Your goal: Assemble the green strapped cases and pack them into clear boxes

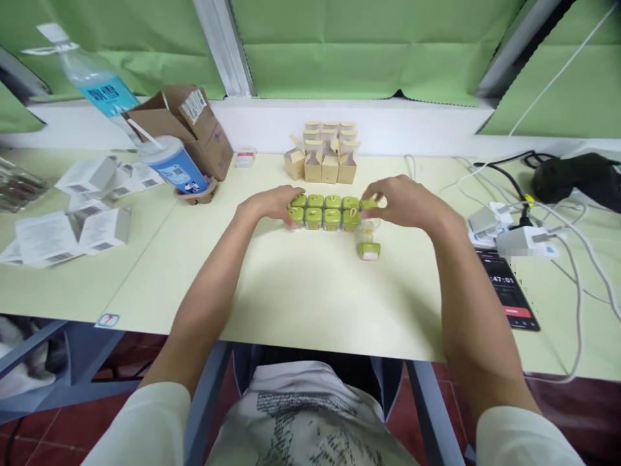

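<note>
Small clear square jars [332,218] with green lids stand in two rows in the middle of the table, most lids carrying a pale loop on top. My left hand [274,204] grips the left end of the rows, thumb at the near side and fingers at the far side. At the right end, thumb and fingers of my right hand [400,202] close round a green-lidded jar [369,203] in the far row. Just below that hand stands a clear jar [367,230], partly hidden and blurred. Nearer me lies a green-topped piece [369,250] with a whitish front.
Open small cardboard boxes [330,169] stand behind the jars. At left are a brown carton [213,145], a blue cup [177,169], a large bottle [99,81] and white boxes [48,236]. Chargers [524,241], cables and a phone [509,291] lie at right.
</note>
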### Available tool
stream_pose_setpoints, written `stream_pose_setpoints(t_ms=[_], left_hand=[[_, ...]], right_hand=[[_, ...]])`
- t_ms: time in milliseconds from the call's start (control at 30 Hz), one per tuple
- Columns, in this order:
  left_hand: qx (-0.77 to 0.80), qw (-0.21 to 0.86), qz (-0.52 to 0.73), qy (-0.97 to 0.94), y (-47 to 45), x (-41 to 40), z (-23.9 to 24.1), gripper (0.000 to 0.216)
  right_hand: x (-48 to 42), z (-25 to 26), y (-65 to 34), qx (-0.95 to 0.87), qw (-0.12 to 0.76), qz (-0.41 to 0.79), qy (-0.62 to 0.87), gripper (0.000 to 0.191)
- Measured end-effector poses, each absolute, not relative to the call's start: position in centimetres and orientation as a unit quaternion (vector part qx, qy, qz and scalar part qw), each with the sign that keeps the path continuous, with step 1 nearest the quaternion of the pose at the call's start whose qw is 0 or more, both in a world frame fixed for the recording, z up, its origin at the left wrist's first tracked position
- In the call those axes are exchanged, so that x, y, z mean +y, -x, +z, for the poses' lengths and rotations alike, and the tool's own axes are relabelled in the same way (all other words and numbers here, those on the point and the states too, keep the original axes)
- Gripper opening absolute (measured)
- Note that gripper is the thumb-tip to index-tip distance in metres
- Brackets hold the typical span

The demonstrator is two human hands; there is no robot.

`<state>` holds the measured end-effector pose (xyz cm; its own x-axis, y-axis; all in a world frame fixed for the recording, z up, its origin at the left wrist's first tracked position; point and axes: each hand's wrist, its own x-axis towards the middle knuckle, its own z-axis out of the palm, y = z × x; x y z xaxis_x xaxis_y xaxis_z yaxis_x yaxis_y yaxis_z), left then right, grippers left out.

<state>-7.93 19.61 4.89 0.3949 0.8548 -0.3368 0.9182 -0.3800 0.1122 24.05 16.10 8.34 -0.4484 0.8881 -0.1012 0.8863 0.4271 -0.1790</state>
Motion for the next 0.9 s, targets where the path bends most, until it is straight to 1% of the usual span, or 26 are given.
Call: stream_pose_setpoints(t_ms=[33,67,133,167,233,300,400,500,567,667,700,767,900], left_hand=[[0.536,0.143,-0.111,-0.824,7.9,19.6,4.9,0.111],[0.535,0.145,-0.109,-0.825,8.0,19.6,4.9,0.111],[0.533,0.148,-0.109,-0.826,8.0,19.5,5.0,0.11],[0.534,0.149,-0.109,-0.825,8.0,19.5,5.0,0.11],[0.535,0.15,-0.106,-0.824,8.0,19.4,5.1,0.109],[0.534,0.153,-0.105,-0.825,8.0,19.3,5.2,0.107],[0.533,0.159,-0.108,-0.824,7.9,19.3,5.3,0.107],[0.533,0.156,-0.106,-0.825,7.9,19.3,5.3,0.104],[0.531,0.157,-0.105,-0.826,8.0,19.4,5.2,0.102],[0.529,0.163,-0.104,-0.826,8.0,19.4,5.1,0.099],[0.529,0.164,-0.103,-0.826,8.0,19.5,5.1,0.097],[0.53,0.164,-0.104,-0.826,8.1,19.5,5.1,0.096],[0.527,0.163,-0.104,-0.828,8.2,19.7,4.8,0.099]], right_hand=[[15.4,8.9,-24.0,-0.831,-0.041,0.112,0.543,0.04],[14.8,9.3,-23.7,-0.819,-0.09,0.12,0.554,0.04],[13.8,9.5,-22.7,-0.8,-0.178,0.13,0.558,0.05],[13.5,9.4,-22.0,-0.797,-0.207,0.131,0.553,0.054],[12.8,8.9,-20.6,-0.801,-0.235,0.128,0.536,0.053],[12.4,8.4,-19.6,-0.812,-0.24,0.13,0.516,0.048],[12.3,8.0,-19.3,-0.818,-0.245,0.138,0.501,0.046],[13.3,8.1,-20.9,-0.823,-0.223,0.163,0.496,0.038],[14.6,8.4,-22.8,-0.825,-0.167,0.179,0.51,0.035],[16.8,8.7,-25.6,-0.818,-0.057,0.096,0.564,0.042],[17.5,8.6,-26.3,-0.816,-0.037,0.076,0.571,0.044],[18.6,8.1,-27.0,-0.819,-0.017,0.081,0.568,0.046],[19.6,6.6,-26.9,-0.834,-0.018,0.154,0.529,0.048]])
